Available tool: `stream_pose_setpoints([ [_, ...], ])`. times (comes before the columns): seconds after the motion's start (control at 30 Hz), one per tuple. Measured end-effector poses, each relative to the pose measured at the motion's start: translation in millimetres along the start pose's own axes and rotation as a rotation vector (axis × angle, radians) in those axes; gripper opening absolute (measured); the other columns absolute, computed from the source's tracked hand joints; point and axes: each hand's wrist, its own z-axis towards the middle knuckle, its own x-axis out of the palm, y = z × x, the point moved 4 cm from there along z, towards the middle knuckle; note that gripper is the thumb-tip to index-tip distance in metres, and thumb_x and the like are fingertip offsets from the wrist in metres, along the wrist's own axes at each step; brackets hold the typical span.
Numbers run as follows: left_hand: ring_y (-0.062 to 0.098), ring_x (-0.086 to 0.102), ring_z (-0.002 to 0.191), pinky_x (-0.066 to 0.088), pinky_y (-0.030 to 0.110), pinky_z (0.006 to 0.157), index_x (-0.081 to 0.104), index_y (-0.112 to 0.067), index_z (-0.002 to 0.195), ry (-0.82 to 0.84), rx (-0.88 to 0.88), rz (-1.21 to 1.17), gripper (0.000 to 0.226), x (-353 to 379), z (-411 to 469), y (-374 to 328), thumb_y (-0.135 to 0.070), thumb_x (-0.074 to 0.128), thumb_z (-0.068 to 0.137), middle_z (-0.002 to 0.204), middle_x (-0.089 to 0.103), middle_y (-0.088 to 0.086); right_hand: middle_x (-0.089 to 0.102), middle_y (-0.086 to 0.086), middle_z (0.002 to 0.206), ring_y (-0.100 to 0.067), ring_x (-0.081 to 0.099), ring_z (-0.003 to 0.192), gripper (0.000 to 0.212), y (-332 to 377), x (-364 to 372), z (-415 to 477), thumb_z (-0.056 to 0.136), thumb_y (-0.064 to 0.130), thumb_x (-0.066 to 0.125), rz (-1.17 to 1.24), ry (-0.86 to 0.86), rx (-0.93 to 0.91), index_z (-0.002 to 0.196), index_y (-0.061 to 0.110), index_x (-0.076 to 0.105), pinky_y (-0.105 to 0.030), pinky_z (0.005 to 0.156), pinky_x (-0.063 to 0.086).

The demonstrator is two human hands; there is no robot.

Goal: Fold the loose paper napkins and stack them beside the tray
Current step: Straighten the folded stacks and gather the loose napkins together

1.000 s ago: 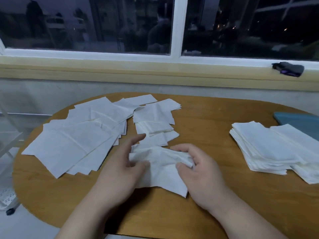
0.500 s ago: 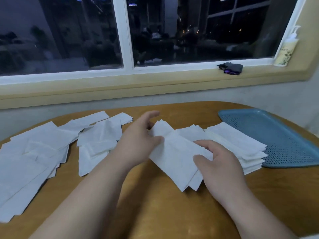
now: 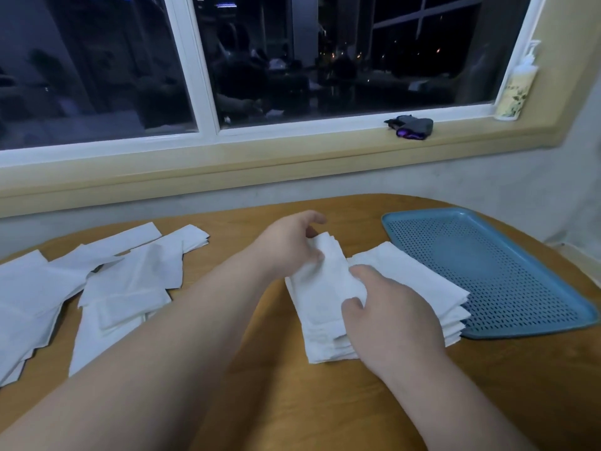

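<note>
Setting a folded napkin [image 3: 325, 281] onto the stack [image 3: 422, 288] at the blue tray's [image 3: 507, 288] nine o'clock: left hand [image 3: 286, 249] pinches its far end, right hand [image 3: 390, 320] grips its near part. Being thin, limp paper, it probably tears easily and is best held at creased edges. Loose napkins [image 3: 123, 288] lie at the table's nine o'clock.

The left hand [image 3: 289, 245] pinches the far end of a folded napkin [image 3: 325, 288]. The right hand [image 3: 387, 317] grips its near half with curled fingers [image 3: 361, 273], on top of the stack of folded napkins [image 3: 419, 281] lying just beside the blue tray [image 3: 481, 268]. Loose napkins [image 3: 123, 281] lie spread over the left part of the wooden worktop [image 3: 292, 402]. A dark cloth [image 3: 410, 126] and a pump bottle [image 3: 517, 89] sit on the windowsill [image 3: 292, 151].
</note>
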Motion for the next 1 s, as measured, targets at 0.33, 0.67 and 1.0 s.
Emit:
stream_pose_setpoints([
  [0.33,0.008,0.051,0.113,0.038,0.023,0.088,0.060,-0.029,0.131,-0.164,0.044,-0.006,0.040,0,-28,20,-0.038,0.065,0.092,0.119,0.053,-0.010,0.056,0.007,0.093,-0.019,0.058,0.082,0.031,-8,1,-21,0.085,0.038,0.050,-0.022,-0.230,-0.104,0.104,0.027,0.072,-0.033,0.065,0.048],
  [0.67,-0.006,0.050,0.110,0.039,0.010,0.083,0.068,-0.037,0.107,-0.324,-0.026,0.013,0.019,-41,-168,98,-0.030,0.069,0.090,0.115,0.056,-0.027,0.049,0.013,0.083,-0.008,0.050,0.084,0.030,71,53,-44,0.089,0.044,0.038,0.045,-0.036,-0.451,0.095,0.030,0.063,-0.030,0.069,0.049],
  [1.0,0.007,0.050,0.116,0.035,0.021,0.095,0.069,-0.029,0.113,-0.498,-0.302,0.211,0.026,-73,-253,189,-0.024,0.066,0.088,0.113,0.054,-0.020,0.055,0.010,0.108,-0.016,0.049,0.111,0.027,175,130,-13,0.095,0.037,0.045,0.095,0.179,-0.532,0.112,0.027,0.063,-0.031,0.084,0.046],
])
